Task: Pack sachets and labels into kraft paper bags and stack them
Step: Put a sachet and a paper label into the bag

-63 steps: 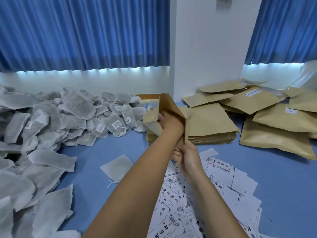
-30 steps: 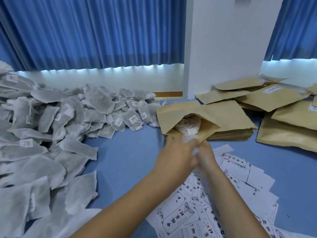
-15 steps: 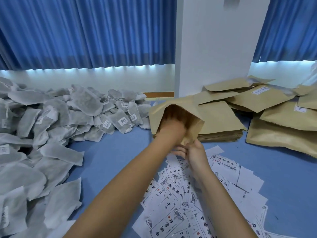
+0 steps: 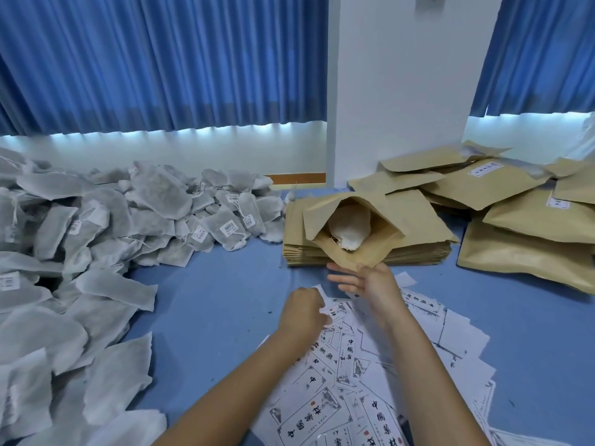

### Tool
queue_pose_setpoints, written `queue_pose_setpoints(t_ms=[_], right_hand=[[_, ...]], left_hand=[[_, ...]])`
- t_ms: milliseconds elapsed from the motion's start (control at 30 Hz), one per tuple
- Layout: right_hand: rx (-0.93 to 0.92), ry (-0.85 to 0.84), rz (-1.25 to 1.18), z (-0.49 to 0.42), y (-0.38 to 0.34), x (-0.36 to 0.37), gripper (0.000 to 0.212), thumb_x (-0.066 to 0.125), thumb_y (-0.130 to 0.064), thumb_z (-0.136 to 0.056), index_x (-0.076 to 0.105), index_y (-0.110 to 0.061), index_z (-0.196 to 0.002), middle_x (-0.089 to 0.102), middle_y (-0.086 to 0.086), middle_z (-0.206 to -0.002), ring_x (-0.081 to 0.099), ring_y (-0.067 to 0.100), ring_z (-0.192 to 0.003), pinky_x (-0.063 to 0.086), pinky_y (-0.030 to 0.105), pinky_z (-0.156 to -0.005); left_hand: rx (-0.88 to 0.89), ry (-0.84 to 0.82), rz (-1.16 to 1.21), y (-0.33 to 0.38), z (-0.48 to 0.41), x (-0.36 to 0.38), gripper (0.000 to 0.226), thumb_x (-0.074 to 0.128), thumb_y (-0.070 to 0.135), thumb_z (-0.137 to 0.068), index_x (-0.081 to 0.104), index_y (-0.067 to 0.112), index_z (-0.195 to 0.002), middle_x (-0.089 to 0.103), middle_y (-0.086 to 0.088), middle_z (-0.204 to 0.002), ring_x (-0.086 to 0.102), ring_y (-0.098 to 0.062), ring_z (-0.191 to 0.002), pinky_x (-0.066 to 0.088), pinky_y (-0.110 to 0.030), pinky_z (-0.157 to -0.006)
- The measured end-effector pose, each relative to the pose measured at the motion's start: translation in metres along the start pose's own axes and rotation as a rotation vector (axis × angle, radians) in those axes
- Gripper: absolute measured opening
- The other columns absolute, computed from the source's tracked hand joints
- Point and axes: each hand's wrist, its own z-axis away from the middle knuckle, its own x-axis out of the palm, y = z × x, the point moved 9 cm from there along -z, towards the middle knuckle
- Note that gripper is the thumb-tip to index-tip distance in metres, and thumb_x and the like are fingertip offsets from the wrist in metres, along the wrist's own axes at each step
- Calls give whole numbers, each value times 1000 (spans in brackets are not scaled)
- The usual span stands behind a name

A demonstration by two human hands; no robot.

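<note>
An open kraft bag (image 4: 383, 233) lies mouth toward me on a flat pile of empty kraft bags (image 4: 425, 249). A white sachet (image 4: 349, 228) shows inside it. My right hand (image 4: 370, 286) is at the bag's near lip, thumb on the paper and fingers spread beneath it. My left hand (image 4: 304, 312) is out of the bag and curled down on the scattered printed labels (image 4: 347, 375), its fingertips pinching the corner of one label (image 4: 318, 292). Both forearms reach in from the bottom.
A large heap of grey-white sachets (image 4: 106, 226) covers the left side of the blue surface (image 4: 219, 297). Filled kraft bags (image 4: 528, 226) pile up at the right. A white pillar (image 4: 396, 91) and blue curtains (image 4: 161, 59) stand behind.
My left hand has come out of the bag, leaving the sachet inside, and dropped onto the labels. The bag's mouth now gapes open toward me.
</note>
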Motion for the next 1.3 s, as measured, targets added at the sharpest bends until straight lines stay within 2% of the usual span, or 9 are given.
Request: queue_pose_setpoints(t_ms=[200,300,400,633,833,967,1067,1200,1300], right_hand=[[66,51,-70,-5,8,-11,31,26,-8,-104,51,0,-120,75,14,-88,72,25,-84,52,21,-55],[132,107,-65,-7,17,-19,19,34,-7,-101,50,-3,-112,73,17,-94,70,28,-86,54,35,-68],[81,96,3,-8,10,-16,24,35,0,-98,57,-9,-104,74,7,-84,70,18,-78,51,32,-70],[109,83,-23,1,9,-4,19,36,1,-100,50,1,-112,67,14,-93,66,18,-77,53,33,-76],[132,135,7,-4,15,-13,18,46,6,-87,51,-8,-77,45,4,-58,37,12,-50,30,23,-51],[165,168,-134,-7,17,-14,20,45,8,-89,57,-5,-80,58,10,-71,49,17,-61,44,22,-55],[115,139,-166,-6,12,-12,18,46,6,-91,59,-1,-82,62,15,-81,58,21,-71,51,27,-70],[0,-32,-502,-3,-13,-4,24,49,-24,-97,62,-4,-93,68,7,-84,65,14,-81,52,25,-74],[101,66,-432,-1,-7,-17,36,49,-37,-98,62,-5,-88,70,7,-76,68,12,-70,51,23,-61]], left_hand=[[-65,-158,330,-3,-2,-36,13,73,16,-82,65,21,-73,66,5,-78,60,-7,-71,48,-11,-62],[-54,-495,830,13,10,-43,7,61,11,-91,67,9,-90,71,-8,-88,66,-16,-83,52,-28,-84],[-34,-446,1116,48,-3,-53,17,46,5,-98,61,-4,-94,62,-11,-73,61,-13,-62,54,-22,-60],[119,293,-300,111,-63,-89,22,52,2,-91,58,6,-112,64,-12,-107,63,-25,-93,48,-30,-72],[305,508,-579,132,-26,-98,19,60,0,-82,61,8,-99,61,-6,-95,64,-20,-73,36,-27,-52],[427,913,-630,143,19,-143,36,66,0,-59,65,13,-92,63,-6,-91,59,-23,-74,33,-29,-53],[353,665,-563,132,-1,-141,41,52,3,-83,55,18,-120,57,-7,-118,57,-27,-104,41,-34,-72],[381,272,-693,130,-10,-73,18,46,5,-89,59,14,-98,63,-5,-100,63,-24,-93,34,-30,-63],[418,429,-645,128,17,-63,20,53,6,-85,61,13,-102,63,-1,-100,61,-19,-93,43,-28,-69]])
